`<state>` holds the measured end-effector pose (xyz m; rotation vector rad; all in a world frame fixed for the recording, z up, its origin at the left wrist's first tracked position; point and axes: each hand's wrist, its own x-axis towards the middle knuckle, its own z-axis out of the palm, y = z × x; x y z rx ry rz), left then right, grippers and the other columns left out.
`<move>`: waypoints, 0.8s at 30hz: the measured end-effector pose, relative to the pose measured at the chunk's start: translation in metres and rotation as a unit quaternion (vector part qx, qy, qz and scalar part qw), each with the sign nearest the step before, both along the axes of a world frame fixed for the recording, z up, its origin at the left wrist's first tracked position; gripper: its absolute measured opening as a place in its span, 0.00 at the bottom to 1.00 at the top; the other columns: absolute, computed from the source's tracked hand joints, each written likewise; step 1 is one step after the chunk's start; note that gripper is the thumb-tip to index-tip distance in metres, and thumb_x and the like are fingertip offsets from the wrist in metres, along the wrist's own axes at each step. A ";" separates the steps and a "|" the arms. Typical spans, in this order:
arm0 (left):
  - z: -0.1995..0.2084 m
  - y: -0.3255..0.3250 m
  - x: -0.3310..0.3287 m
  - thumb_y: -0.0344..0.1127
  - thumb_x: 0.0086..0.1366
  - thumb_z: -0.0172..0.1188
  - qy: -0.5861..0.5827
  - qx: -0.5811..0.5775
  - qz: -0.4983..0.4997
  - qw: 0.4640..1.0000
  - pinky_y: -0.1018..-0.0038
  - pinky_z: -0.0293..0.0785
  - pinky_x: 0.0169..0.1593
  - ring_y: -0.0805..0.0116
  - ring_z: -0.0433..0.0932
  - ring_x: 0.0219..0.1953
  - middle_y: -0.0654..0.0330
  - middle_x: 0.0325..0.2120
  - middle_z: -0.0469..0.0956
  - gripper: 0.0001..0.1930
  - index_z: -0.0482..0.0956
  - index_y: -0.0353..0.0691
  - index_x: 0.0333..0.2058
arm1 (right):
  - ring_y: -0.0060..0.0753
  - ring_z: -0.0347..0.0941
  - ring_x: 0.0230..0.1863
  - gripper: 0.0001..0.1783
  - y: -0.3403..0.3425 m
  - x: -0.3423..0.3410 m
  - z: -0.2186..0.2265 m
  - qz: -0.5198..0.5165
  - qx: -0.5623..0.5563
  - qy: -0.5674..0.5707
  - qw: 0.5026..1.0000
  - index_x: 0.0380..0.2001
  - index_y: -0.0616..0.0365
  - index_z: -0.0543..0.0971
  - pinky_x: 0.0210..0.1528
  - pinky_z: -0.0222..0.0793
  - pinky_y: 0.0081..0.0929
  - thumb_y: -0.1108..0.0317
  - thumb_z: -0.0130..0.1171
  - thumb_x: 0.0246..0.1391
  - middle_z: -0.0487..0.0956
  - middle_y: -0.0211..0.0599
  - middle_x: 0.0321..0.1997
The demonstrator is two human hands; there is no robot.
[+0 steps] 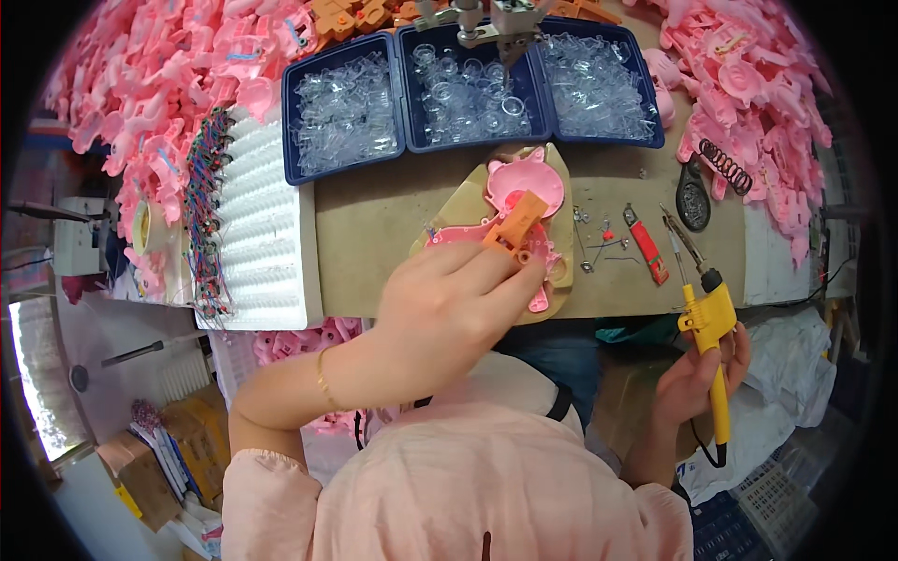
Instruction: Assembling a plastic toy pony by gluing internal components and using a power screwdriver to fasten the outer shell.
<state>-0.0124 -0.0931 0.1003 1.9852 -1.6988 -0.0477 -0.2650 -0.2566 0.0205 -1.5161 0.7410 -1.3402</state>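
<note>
My left hand (447,307) pinches an orange plastic part (520,219) over a pink animal-shaped plastic shell (544,184). The shell lies in a tan holder (456,208) at the middle of the bench; my fingers hide part of both. Off to the right, beyond the bench's near edge, my right hand (686,385) is closed round the handle of a yellow soldering iron (713,316). Its metal tip points up and away from me, over the bench and apart from the shell.
Blue bins (404,140) of clear plastic parts stand at the back beneath a metal mechanism (500,23). Pink shells heap up left (210,65) and right (748,122). Wires (208,215) line a white ridged tray (262,224). A red utility knife (645,246) and coil spring (725,166) lie right.
</note>
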 end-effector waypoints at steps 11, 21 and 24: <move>-0.042 0.012 0.036 0.27 0.56 0.59 0.345 0.003 0.173 0.923 0.74 0.72 0.34 0.61 0.77 0.30 0.56 0.33 0.76 0.07 0.78 0.35 0.35 | 0.36 0.70 0.49 0.26 -0.004 0.013 -0.001 0.021 0.000 0.022 1.000 0.54 0.65 0.62 0.43 0.73 0.29 0.65 0.52 0.55 0.69 0.48 0.51; -0.038 0.007 -0.001 0.26 0.53 0.61 0.312 -0.003 0.175 0.934 0.74 0.68 0.28 0.67 0.71 0.24 0.60 0.22 0.72 0.03 0.78 0.37 0.29 | 0.39 0.69 0.53 0.34 0.021 0.025 0.021 0.144 -0.010 0.068 0.987 0.54 0.62 0.63 0.56 0.65 0.36 0.53 0.61 0.51 0.70 0.43 0.52; -0.039 0.007 -0.001 0.26 0.54 0.61 0.302 0.007 0.162 0.939 0.74 0.67 0.28 0.67 0.71 0.24 0.60 0.23 0.72 0.03 0.77 0.36 0.29 | 0.38 0.68 0.53 0.35 0.025 0.011 0.022 0.143 -0.026 0.101 0.984 0.54 0.60 0.63 0.56 0.64 0.36 0.51 0.63 0.50 0.70 0.42 0.52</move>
